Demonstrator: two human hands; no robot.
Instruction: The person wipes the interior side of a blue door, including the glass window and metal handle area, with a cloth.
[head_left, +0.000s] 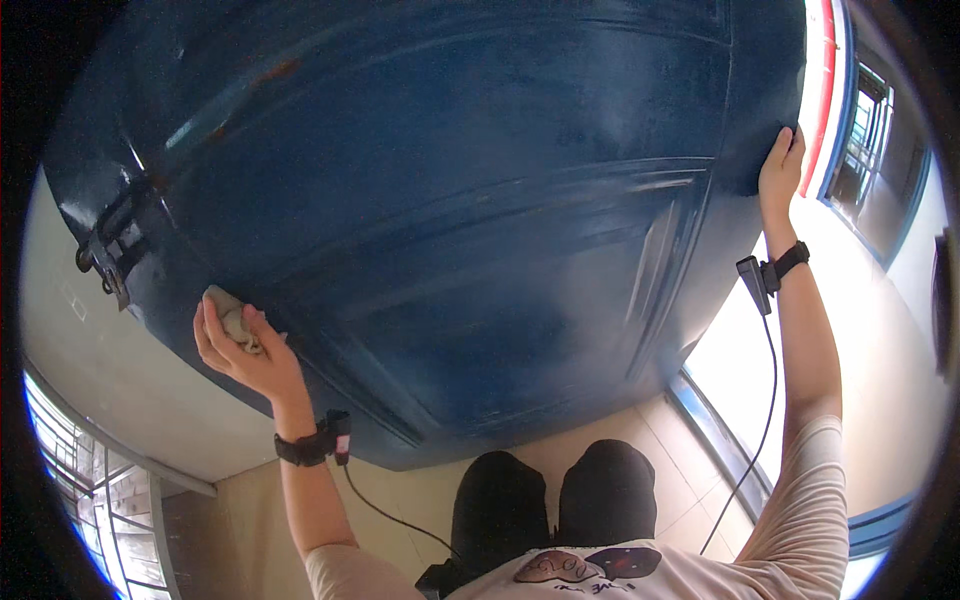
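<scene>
A large dark blue panelled door (pixel 480 260) fills most of the head view. At its lower left, my left hand (pixel 250 350) is closed around a crumpled greyish cloth (pixel 232 318), which lies against the door's surface. A metal latch (pixel 112 250) juts from the door's left edge, above and left of that hand. On the far right, my right hand (pixel 782 178) grips the door's right edge, with the thumb side showing and some fingertips hidden behind the edge. Rust-coloured marks show on the upper left of the door.
Tiled floor (pixel 650 460) lies under the door, with a blue door sill (pixel 715 415) at the right. A barred window (pixel 100 500) stands at lower left, another window (pixel 872 130) at upper right. Thin cables run from both wrist bands. My knees (pixel 555 490) are close below the door.
</scene>
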